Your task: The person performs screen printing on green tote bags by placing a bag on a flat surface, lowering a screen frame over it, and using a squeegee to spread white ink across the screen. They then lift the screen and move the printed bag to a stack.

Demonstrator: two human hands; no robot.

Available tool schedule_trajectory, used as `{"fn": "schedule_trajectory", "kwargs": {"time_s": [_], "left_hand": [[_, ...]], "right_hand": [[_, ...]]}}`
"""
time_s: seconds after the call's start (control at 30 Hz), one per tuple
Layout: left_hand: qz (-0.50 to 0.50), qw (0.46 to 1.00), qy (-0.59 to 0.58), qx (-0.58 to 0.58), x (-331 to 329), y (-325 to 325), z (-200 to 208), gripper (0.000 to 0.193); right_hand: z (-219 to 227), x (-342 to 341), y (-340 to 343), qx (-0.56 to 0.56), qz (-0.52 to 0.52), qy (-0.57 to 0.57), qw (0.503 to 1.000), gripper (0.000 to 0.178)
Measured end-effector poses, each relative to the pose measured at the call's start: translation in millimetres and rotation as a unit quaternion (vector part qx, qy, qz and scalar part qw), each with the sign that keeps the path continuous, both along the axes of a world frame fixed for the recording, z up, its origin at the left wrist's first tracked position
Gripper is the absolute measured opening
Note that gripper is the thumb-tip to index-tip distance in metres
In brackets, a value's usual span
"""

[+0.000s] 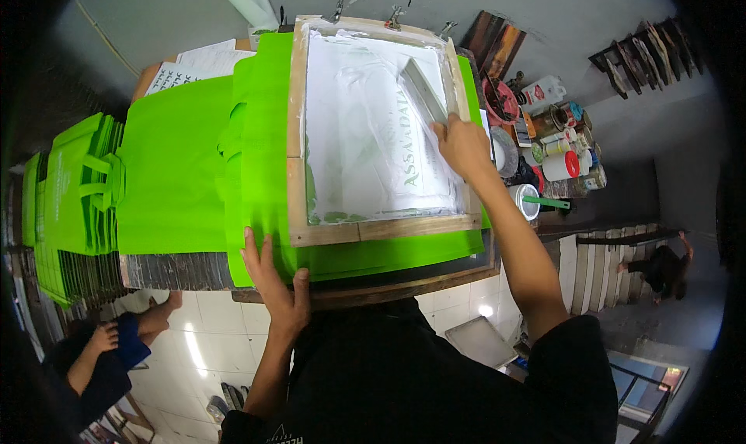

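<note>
A wooden-framed printing screen (359, 110) lies over a stack of bright green fabric bags (260, 133) on the table. White ink is smeared across its mesh, and some lettering shows through. My right hand (464, 145) is closed round a squeegee (423, 90), whose long blade lies slanted on the right part of the mesh. My left hand (278, 289) is at the near left edge of the stack. Its fingers are stretched apart against the green fabric, and the thumb points up beside the frame's corner.
Metal clamps (395, 17) stand along the screen's far edge. To the right are ink jars (559, 164), a pink basket (501, 100) and a white tub (526, 201) with a green-handled tool. More green bags (81, 180) hang at the left. A seated person (101, 351) is at lower left; another (664, 269) is near the stairs.
</note>
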State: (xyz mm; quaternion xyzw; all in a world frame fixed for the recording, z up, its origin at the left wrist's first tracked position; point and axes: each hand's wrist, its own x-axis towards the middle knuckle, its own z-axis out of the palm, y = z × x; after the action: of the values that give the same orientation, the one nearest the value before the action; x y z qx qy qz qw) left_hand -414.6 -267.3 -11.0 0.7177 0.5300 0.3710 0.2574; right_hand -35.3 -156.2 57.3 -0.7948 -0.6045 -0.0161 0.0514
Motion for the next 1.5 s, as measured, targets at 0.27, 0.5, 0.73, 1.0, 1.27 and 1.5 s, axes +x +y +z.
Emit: {"fn": "schedule_trajectory", "kwargs": {"time_s": [0.27, 0.5, 0.73, 1.0, 1.27, 1.5], "left_hand": [[-0.039, 0.998, -0.057, -0.001, -2.4, 4.5, -7.6, 0.073], [-0.047, 0.997, -0.049, 0.035, -6.9, 3.9, -16.1, 0.069], [-0.077, 0.996, -0.016, 0.045, -7.5, 6.8, -13.6, 0.065], [-0.072, 0.996, -0.021, 0.039, -7.5, 7.9, -7.3, 0.064], [-0.033, 0.998, -0.026, 0.044, 0.8, 1.6, -7.6, 0.062], [-0.006, 0.998, -0.018, 0.066, 4.8, -2.8, -4.0, 0.061]], "right_hand": [[1.2, 5.1, -57.3, -0.009, -0.079, 0.083, 0.993, 0.044], [-0.2, -19.1, -42.3, 0.001, -0.118, 0.094, 0.989, 0.051], [2.6, -58.0, -33.1, 0.0, -0.193, 0.148, 0.97, 0.045], [7.9, -19.7, -14.0, 0.142, -0.006, 0.412, 0.9, 0.038], [-33.1, -36.2, -27.2, 0.203, 0.189, 0.066, 0.959, 0.017], [21.7, 3.9, 19.9, 0.011, 0.219, 0.147, 0.965, 0.021]]}}
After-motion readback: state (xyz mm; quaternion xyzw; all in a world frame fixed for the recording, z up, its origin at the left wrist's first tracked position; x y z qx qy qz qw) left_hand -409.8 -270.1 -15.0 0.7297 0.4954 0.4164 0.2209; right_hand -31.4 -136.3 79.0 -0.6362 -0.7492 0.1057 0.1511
